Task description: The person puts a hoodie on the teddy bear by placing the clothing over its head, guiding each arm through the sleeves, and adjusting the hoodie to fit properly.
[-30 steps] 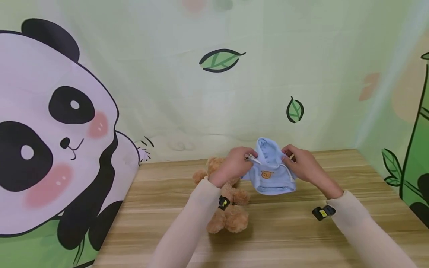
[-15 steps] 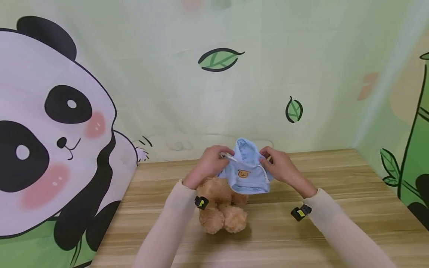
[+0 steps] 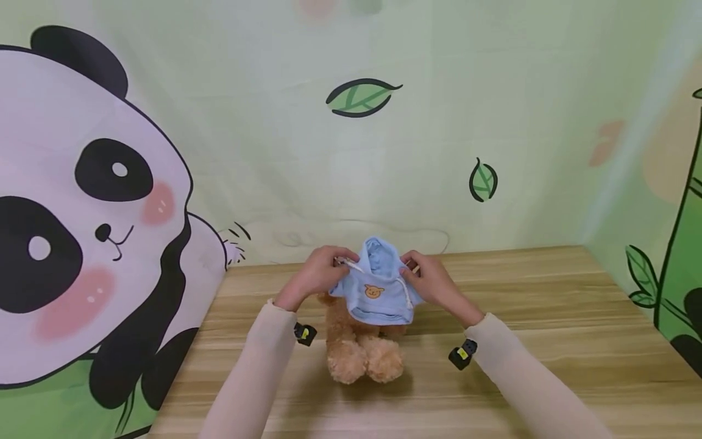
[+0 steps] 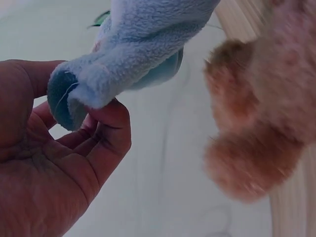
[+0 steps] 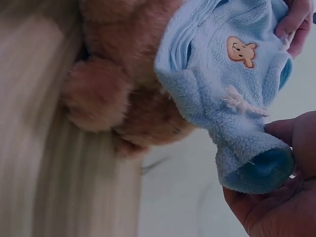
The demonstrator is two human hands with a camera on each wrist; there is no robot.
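Note:
Both hands hold up a small light blue fleece hoodie (image 3: 378,299) with a bear-face patch and white drawstrings. My left hand (image 3: 323,268) pinches its left shoulder area; in the left wrist view the thumb and fingers grip cloth beside a sleeve opening (image 4: 64,96). My right hand (image 3: 430,277) pinches the other side, and a sleeve (image 5: 252,163) hangs between thumb and fingers in the right wrist view. Behind the hoodie, a brown plush teddy bear (image 3: 342,338) sits on the table, its head and chest hidden by the garment, its feet showing below.
The wood-grain table (image 3: 526,292) meets a light green fabric backdrop (image 3: 274,152) at its far edge. A large panda (image 3: 131,244) is printed on the backdrop at the left, with leaves and bamboo elsewhere. Small black devices (image 3: 463,353) are worn at both wrists.
The hands have carried the hoodie leftward, from beside the teddy bear to in front of it, and now it covers the bear's upper body. Both grips look the same.

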